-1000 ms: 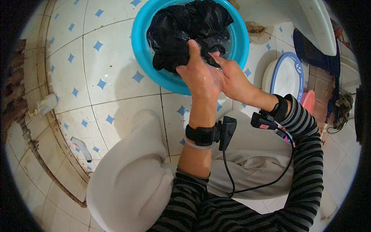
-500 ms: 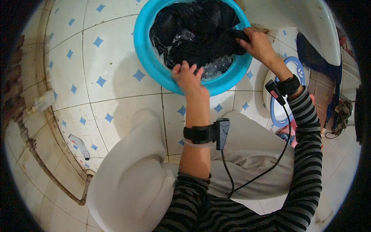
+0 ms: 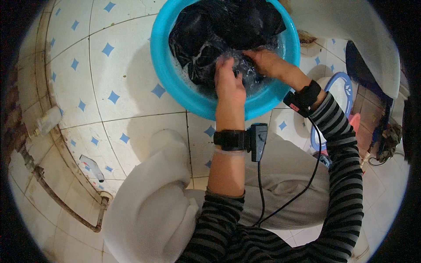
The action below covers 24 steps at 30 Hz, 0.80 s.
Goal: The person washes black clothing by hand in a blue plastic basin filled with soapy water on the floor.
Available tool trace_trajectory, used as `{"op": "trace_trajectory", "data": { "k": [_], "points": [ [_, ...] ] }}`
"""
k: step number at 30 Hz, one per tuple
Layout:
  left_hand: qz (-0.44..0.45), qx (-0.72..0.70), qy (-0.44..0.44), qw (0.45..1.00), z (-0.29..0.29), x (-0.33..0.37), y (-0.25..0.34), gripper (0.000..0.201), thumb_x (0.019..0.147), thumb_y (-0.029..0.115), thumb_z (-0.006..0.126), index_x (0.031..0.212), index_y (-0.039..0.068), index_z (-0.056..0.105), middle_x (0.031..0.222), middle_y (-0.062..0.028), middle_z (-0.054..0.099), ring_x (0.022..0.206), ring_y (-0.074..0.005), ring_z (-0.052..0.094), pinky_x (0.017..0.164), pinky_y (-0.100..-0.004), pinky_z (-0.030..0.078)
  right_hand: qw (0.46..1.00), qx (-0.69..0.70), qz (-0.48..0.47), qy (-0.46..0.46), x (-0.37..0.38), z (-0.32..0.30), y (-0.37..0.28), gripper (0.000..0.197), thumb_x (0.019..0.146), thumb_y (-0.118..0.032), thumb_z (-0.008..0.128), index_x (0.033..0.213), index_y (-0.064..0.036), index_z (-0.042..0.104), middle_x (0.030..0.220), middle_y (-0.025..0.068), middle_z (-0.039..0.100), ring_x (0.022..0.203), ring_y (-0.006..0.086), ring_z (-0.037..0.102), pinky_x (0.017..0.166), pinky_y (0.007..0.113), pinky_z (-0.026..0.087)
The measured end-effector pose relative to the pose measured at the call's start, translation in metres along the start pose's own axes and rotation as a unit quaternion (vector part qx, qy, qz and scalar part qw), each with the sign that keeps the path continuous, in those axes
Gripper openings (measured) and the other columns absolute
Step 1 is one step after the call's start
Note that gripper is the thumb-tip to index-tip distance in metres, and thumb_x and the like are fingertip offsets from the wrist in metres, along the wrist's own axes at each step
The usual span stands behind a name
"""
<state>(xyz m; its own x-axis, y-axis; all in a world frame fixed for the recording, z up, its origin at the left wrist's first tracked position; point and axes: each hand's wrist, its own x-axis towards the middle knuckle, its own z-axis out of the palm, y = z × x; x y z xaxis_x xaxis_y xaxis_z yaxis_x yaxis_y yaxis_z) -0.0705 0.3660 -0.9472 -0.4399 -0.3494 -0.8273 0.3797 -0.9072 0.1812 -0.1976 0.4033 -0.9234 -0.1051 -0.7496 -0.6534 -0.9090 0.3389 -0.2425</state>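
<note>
Black cloth point(image 3: 237, 26), as shown in the head view, is contained in the blue basin point(image 3: 161, 52), bunched toward its far side and partly sunk in sudsy water point(image 3: 252, 81). Fabric and water are kept together by the basin's wall, which is probably why both hands are held inside the rim. The left hand point(image 3: 230, 84) is placed at the near edge of the cloth, its fingers raised and half curled; whether any fabric is pinched cannot be told. The right hand point(image 3: 269, 62) is lowered to the water, its fingertips partly hidden beside the cloth, so its grip cannot be told either. Both forearms are carried across the near rim, by which low movement is likely limited. On the right, room is narrowed by a blue-rimmed white tub point(image 3: 349, 87) and a white fixture point(image 3: 351, 26); on the left, more room is offered over the tiled floor point(image 3: 131, 83).
</note>
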Motion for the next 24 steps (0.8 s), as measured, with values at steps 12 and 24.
{"op": "trace_trajectory", "data": {
  "k": [12, 24],
  "points": [
    [0.002, 0.029, 0.054, 0.998, 0.014, -0.021, -0.006, 0.030, 0.076, 0.011, 0.041, 0.107, 0.010, 0.043, 0.107, -0.0087, 0.044, 0.094, -0.0232, 0.043, 0.075, -0.0382, 0.037, 0.781, 0.595, 0.106, 0.158, -0.065, -0.057, -0.016, 0.029, 0.074, -0.016, 0.054, 0.100, -0.0018, 0.051, 0.090, 0.0071, 0.055, 0.083, 0.0135, 0.052, 0.072, 0.026, 0.042],
    [0.335, 0.308, 0.035, 0.890, 0.025, -0.059, 0.014, 0.013, 0.075, 0.013, 0.052, 0.084, 0.005, 0.052, 0.084, -0.0067, 0.043, 0.080, -0.0172, 0.043, 0.071, -0.0278, 0.035, 0.715, 0.620, -0.088, 0.312, -0.142, -0.126, -0.057, 0.024, 0.071, -0.013, 0.055, 0.092, 0.0001, 0.052, 0.082, 0.0076, 0.057, 0.071, 0.0145, 0.057, 0.065, 0.024, 0.046]
  ]
}}
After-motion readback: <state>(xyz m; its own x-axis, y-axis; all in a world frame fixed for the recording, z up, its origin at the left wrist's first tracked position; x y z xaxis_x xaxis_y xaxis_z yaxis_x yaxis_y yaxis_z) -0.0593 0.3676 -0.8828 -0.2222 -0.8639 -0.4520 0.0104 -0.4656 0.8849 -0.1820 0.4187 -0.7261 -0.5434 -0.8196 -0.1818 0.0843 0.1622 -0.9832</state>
